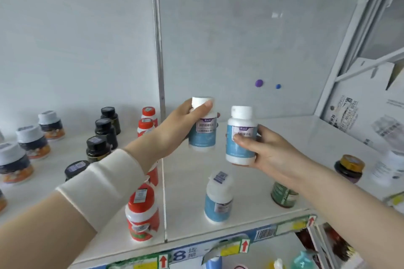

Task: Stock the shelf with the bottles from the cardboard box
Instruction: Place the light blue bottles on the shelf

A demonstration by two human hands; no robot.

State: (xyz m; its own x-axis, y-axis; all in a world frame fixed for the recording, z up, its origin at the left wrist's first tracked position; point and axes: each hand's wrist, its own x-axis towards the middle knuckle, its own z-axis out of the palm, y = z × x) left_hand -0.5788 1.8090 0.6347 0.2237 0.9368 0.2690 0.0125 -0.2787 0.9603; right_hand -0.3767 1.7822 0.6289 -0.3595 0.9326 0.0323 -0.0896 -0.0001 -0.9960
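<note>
Gripped in the left hand (175,129), thumb curled over the cap edge and fingers wrapped behind: left bottle (202,135), white-capped and blue-labelled, upright above the shelf (306,135), just right of the clear divider (163,181). Gripped in the right hand (271,153), thumb pressed on the label and fingers curled round the far side: matching right bottle (240,140), just beside the first, slightly nearer, apart. Standing below near the front edge: third bottle (218,201), with red-capped bottles (142,214) left of the divider and a green jar (284,195) to the right.
</note>
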